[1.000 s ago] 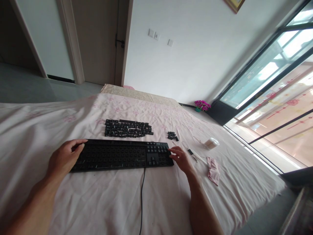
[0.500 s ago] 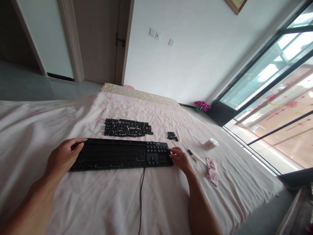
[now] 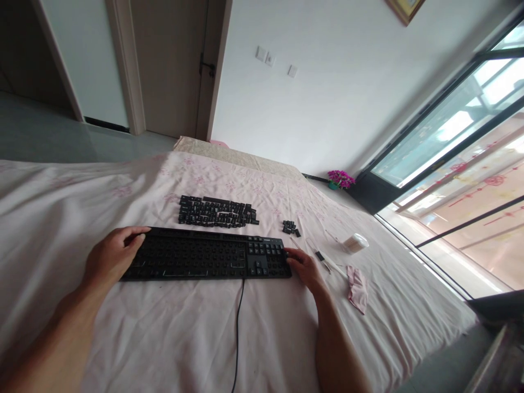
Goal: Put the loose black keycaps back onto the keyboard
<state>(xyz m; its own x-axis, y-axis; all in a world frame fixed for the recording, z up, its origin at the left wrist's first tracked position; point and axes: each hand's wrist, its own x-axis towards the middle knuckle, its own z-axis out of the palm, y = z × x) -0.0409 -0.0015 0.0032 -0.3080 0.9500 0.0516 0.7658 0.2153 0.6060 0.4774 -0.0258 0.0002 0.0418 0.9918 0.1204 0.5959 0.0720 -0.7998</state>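
Observation:
A black computer keyboard [image 3: 192, 254] lies flat on a pale pink sheet, its cable [image 3: 238, 333] running toward me. Most of its main section has had the keycaps taken off, while keys remain on the number pad at the right. My left hand [image 3: 117, 254] is closed on the left end, thumb and fingers at the upper edge. At the opposite end my right hand [image 3: 305, 267] grips the right edge beside the number pad. Loose black keycaps [image 3: 216, 213] lie in rows just behind the keyboard. A smaller group of keycaps [image 3: 290, 227] sits farther right.
To the right are a clear round container of cotton swabs [image 3: 355, 243], a brush with a black band [image 3: 320, 256], thin tools and a folded pink cloth [image 3: 357, 289]. The sheet [image 3: 278, 338] is wrinkled. Beyond it stand pink flowers [image 3: 340, 179], a wall and a door [image 3: 167, 65].
The whole view has shifted slightly, so things appear a little farther right. Both hands stay on the keyboard's ends, and the loose keycaps lie as before.

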